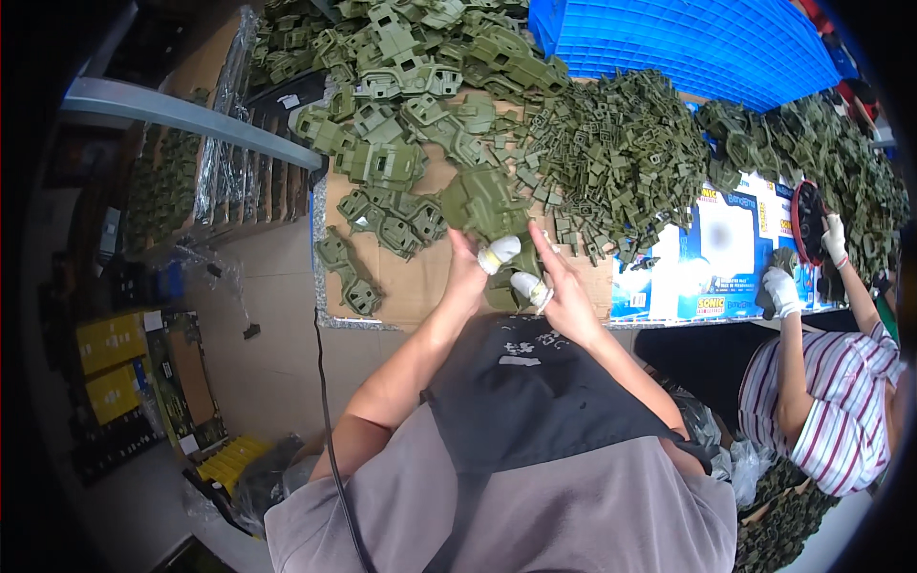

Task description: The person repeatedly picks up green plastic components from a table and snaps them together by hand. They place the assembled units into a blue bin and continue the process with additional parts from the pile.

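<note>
A green plastic toy-vehicle shell (485,202) is held up over the near edge of the cardboard-covered table. My left hand (464,275) grips its lower left side, with a white wrap on the thumb. My right hand (567,298) is closed at its lower right side, its index finger along the edge and its thumb also wrapped in white. The fingers under the shell are hidden. Just below, between the hands, another green plastic part (506,292) partly shows. Left of my hands lie similar green shells (394,220) and a longer green part (348,271).
Small green parts (621,143) are heaped to the right, larger shells (401,57) at the back. A blue crate (678,48) stands behind. At the right, a co-worker's gloved hand (783,291) holds a dark part near a red-rimmed basket (807,224). A metal bar (191,119) crosses at left.
</note>
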`<action>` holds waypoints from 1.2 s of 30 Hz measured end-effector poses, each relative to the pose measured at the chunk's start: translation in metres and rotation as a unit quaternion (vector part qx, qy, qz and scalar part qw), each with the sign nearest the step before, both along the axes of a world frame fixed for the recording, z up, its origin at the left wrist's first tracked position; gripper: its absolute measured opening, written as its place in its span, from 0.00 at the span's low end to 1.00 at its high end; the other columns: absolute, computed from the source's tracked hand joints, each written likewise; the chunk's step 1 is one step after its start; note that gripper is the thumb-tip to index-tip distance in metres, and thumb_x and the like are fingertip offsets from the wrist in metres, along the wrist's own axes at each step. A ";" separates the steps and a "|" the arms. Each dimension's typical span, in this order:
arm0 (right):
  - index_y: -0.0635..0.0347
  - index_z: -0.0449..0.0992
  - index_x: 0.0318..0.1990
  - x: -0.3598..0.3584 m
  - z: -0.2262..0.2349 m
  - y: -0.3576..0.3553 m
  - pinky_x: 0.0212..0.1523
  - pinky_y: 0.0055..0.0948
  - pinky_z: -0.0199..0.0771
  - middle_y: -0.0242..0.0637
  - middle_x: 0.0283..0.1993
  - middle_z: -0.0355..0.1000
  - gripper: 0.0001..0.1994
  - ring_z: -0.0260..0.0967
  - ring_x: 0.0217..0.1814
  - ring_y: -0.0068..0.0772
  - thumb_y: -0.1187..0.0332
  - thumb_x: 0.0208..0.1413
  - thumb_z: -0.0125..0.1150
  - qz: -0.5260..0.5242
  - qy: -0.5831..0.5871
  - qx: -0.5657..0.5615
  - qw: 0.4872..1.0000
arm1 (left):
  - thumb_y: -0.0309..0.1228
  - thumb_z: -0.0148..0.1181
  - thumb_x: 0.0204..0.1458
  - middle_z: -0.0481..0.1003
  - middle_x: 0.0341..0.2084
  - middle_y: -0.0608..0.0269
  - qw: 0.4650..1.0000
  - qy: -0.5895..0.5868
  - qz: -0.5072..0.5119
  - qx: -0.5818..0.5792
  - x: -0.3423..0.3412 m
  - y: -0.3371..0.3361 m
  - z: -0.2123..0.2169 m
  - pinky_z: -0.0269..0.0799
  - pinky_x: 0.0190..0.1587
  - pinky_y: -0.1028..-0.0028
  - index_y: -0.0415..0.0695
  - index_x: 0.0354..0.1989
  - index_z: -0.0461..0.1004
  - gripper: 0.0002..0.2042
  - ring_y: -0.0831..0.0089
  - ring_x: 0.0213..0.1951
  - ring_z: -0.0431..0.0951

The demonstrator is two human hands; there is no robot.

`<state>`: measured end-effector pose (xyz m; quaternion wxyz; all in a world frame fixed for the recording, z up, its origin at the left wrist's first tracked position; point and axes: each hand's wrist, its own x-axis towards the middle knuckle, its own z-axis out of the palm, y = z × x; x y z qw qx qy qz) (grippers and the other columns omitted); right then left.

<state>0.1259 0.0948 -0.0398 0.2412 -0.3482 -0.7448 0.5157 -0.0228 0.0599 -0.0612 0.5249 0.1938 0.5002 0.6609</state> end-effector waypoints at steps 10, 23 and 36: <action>0.56 0.44 0.66 0.013 0.012 0.012 0.57 0.30 0.59 0.42 0.61 0.57 0.36 0.59 0.58 0.35 0.68 0.52 0.57 -0.032 0.195 -0.286 0.938 | 0.19 0.59 0.44 0.70 0.41 0.60 0.998 -0.005 0.060 0.018 -0.009 -0.014 -0.001 0.72 0.43 0.73 0.43 0.52 0.55 0.27 0.72 0.41 0.73; 0.63 0.58 0.59 0.051 0.025 0.022 0.52 0.38 0.64 0.56 0.50 0.66 0.31 0.65 0.52 0.52 0.66 0.46 0.61 0.141 -0.139 0.048 0.979 | 0.36 0.61 0.41 0.62 0.52 0.46 0.573 0.755 -0.308 0.080 0.000 -0.014 0.086 0.44 0.62 0.57 0.47 0.62 0.53 0.36 0.51 0.59 0.57; 0.66 0.68 0.51 0.054 -0.001 -0.016 0.53 0.37 0.64 0.53 0.47 0.69 0.24 0.66 0.52 0.50 0.71 0.44 0.59 0.110 -0.120 -0.104 0.981 | 0.27 0.58 0.38 0.71 0.44 0.53 0.713 0.521 -0.469 -0.012 -0.008 -0.036 0.030 0.52 0.59 0.63 0.50 0.58 0.59 0.32 0.57 0.50 0.67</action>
